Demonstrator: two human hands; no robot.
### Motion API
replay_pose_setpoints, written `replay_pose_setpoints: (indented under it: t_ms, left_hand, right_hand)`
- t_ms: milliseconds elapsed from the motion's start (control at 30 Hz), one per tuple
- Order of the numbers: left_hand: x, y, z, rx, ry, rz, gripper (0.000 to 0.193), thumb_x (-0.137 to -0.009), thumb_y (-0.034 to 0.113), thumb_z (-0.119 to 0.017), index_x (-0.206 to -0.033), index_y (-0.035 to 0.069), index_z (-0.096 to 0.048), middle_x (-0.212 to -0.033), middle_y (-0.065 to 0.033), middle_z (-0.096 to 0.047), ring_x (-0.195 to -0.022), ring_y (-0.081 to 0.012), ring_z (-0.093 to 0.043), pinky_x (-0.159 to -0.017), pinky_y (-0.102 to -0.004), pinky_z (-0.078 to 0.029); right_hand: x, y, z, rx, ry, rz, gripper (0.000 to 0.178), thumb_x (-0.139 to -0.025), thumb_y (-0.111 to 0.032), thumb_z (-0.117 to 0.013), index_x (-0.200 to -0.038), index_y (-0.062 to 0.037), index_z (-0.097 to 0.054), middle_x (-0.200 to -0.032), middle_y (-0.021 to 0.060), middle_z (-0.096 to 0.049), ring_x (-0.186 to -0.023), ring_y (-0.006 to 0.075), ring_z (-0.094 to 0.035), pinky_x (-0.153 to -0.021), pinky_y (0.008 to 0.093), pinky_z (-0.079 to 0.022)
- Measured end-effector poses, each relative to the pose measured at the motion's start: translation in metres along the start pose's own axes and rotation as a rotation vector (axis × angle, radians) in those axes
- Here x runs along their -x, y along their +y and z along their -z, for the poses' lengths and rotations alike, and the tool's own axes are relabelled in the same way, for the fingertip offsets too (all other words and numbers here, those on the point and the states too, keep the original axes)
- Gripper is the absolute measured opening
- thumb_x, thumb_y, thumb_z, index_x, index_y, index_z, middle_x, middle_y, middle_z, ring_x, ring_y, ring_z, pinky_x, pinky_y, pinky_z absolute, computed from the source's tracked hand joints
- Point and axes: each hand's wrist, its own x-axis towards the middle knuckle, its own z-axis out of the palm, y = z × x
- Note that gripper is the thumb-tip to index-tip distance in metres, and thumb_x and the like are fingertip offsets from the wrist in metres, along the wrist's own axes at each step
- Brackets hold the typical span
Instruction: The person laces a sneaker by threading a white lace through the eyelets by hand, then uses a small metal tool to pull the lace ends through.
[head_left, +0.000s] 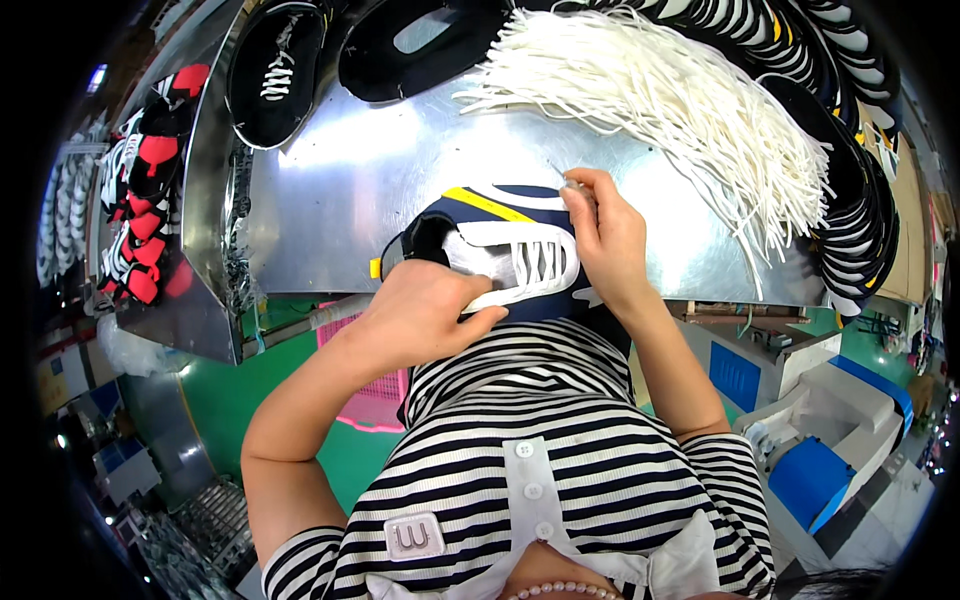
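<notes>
Shoe (486, 236) lies crosswise, toe by the right hand (608, 232), which pinches perhaps a thin tool (581, 187); left hand (424, 306) grips the opening's near edge.

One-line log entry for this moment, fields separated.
Left hand: holding navy-and-white shoe upper | Right hand: at its laced end | Beyond: heap of white laces on metal table

Bright overall; white glare on metal tabletop (335, 145), far left; rim bends, corners black; left edge seems soft.
</notes>
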Motion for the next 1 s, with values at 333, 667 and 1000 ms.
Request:
replay_pose_setpoints:
  t_ms: [333, 667, 1000]
  left_hand:
    - [0.062, -0.023, -0.126, 0.592, 1.061, 0.277, 0.061, -0.083, -0.003, -0.070, -0.135, 0.000, -0.039, -0.124, -0.0156, -0.050, -0.106, -0.0226, -0.054, -0.087, -0.0342, -0.049]
    - [0.047, -0.032, 0.018, 1.616, 0.905, -0.057, 0.042, -0.090, 0.010, -0.064, -0.129, -0.003, -0.055, -0.125, -0.0115, -0.063, -0.113, -0.0210, -0.061, -0.099, -0.0352, -0.047]
    - [-0.053, -0.257, 0.135, -0.410, 0.945, 0.671, 0.046, -0.093, 0.037, -0.059, -0.104, -0.007, -0.054, -0.104, -0.0270, -0.058, -0.098, -0.0452, -0.058, -0.084, -0.0507, -0.048]
  right_hand:
    - [0.003, 0.005, 0.004, -0.362, -0.065, -0.207, 0.024, -0.094, -0.015, -0.063, -0.114, -0.0013, -0.060, -0.092, 0.0100, -0.070, -0.080, 0.0116, -0.061, -0.072, 0.0276, -0.049]
    - [-0.046, -0.039, -0.048, -0.489, -0.396, -0.224, 0.018, -0.091, -0.011, -0.066, -0.106, -0.0019, -0.065, -0.078, 0.0021, -0.067, -0.067, 0.0068, -0.054, -0.063, 0.0223, -0.044]
    - [-0.145, -0.003, -0.002, 0.207, 0.093, 0.199, 0.018, -0.085, -0.014, -0.070, -0.102, -0.0079, -0.070, -0.083, 0.0109, -0.070, -0.066, 0.0248, -0.067, -0.061, 0.0320, -0.050]
